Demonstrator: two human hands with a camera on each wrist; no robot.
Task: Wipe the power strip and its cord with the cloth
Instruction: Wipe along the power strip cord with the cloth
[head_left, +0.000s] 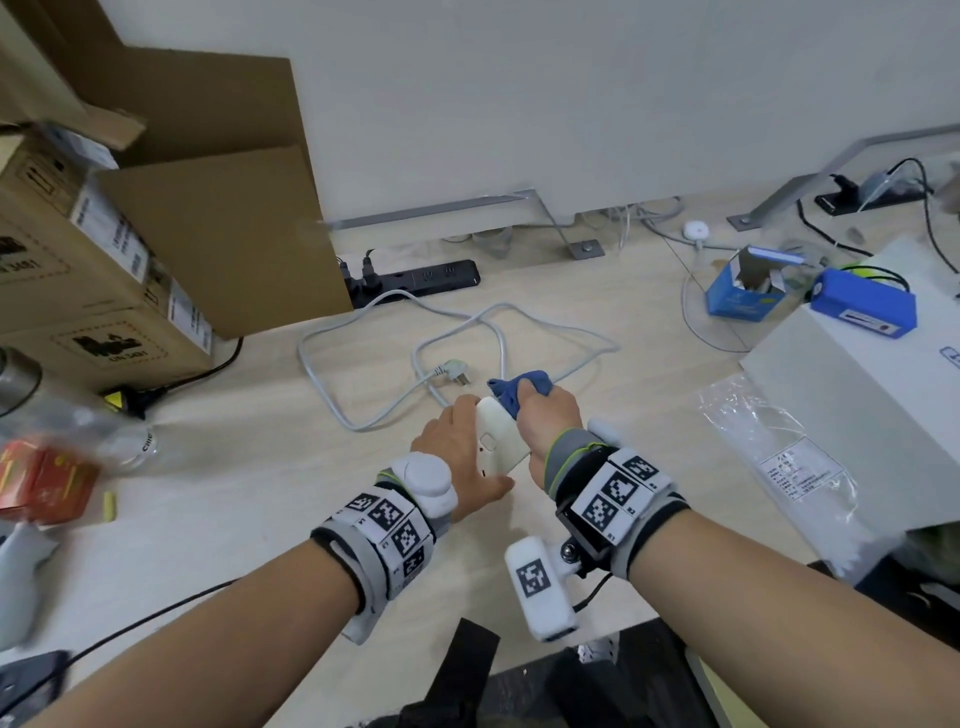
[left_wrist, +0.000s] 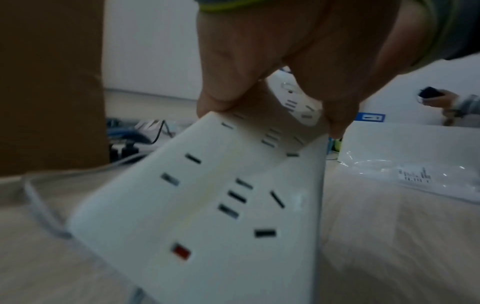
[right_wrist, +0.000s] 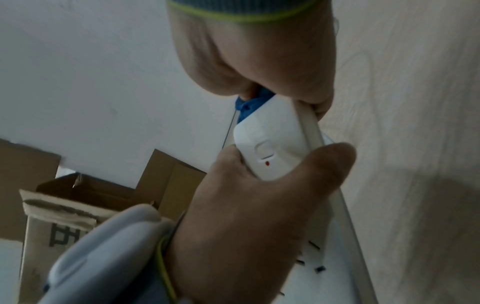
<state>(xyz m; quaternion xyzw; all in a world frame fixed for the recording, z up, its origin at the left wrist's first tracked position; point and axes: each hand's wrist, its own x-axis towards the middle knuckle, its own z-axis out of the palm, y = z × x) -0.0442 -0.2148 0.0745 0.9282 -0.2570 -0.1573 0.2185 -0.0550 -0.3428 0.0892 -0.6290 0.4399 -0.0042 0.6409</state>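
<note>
Here the left hand (head_left: 457, 462) grips the white power strip (head_left: 498, 441) just below the middle of the head frame, thumb at the near end and fingers curled round the far side, tilting it up off the pale wooden counter (head_left: 260, 467). The right hand (head_left: 545, 410) is clenched round a blue cloth (head_left: 519, 387) and presses it against the strip's far end, where the cord leaves. The grey cord (head_left: 363, 332) loops loosely over the counter above the hands, its plug (head_left: 454, 373) lying just left of the cloth. A black power strip (head_left: 431, 276) sits further up, beside cardboard boxes (head_left: 156, 234) at upper left. A clear plastic bag (head_left: 779, 457) lies at right.
</note>
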